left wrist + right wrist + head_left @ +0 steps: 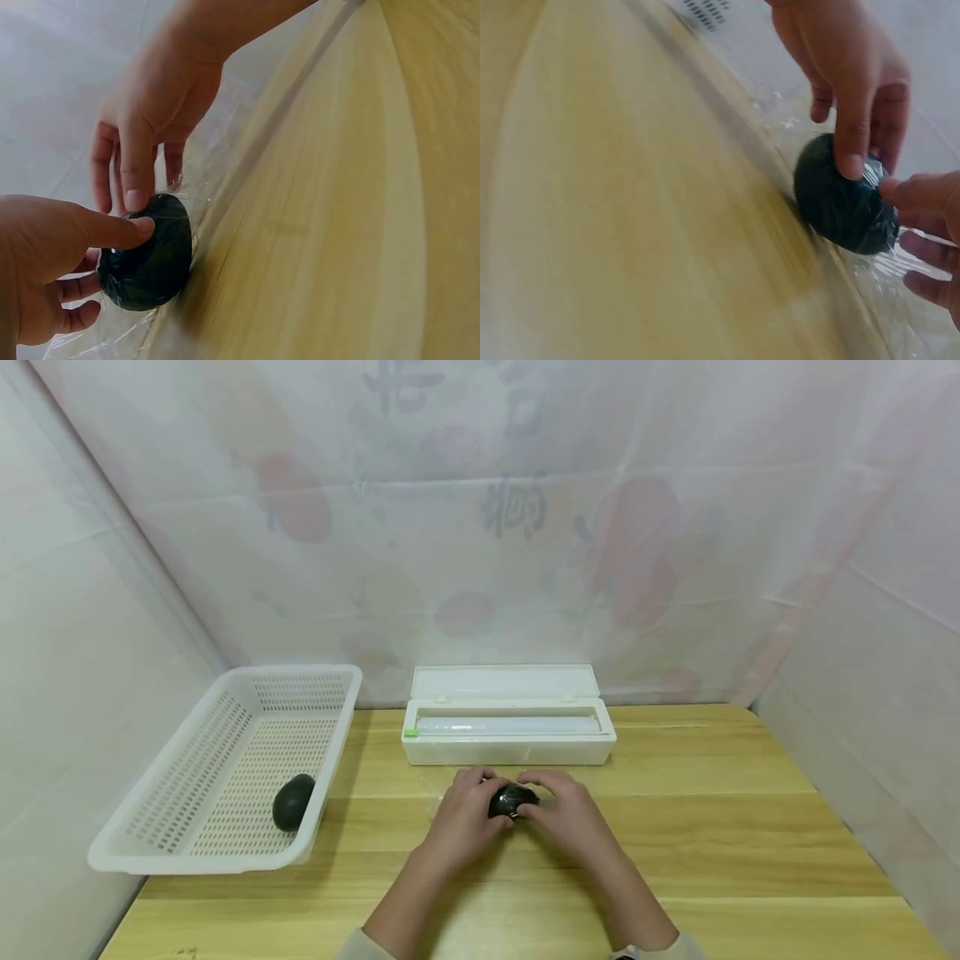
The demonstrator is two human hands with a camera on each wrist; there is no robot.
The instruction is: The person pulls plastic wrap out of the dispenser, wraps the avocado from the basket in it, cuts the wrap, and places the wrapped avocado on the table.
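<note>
A dark avocado (512, 800) in clear plastic wrap (206, 176) lies on the table in front of the wrap box. My left hand (463, 817) holds its left side, the thumb pressed on the near face and the fingers curled behind. At its other end my right hand (572, 818) bends thumb and fingers round the wrapped edge. Loose film spreads out beyond the avocado in both wrist views. Parts of the fingers behind the fruit are hidden.
The white cling film box (510, 752) stands at the back with its lid up and a film roll (510, 726) inside. To the left, a white plastic basket (345, 727) contains another dark avocado (292, 802). Printed sheeting (465, 527) surrounds the wooden table (712, 827).
</note>
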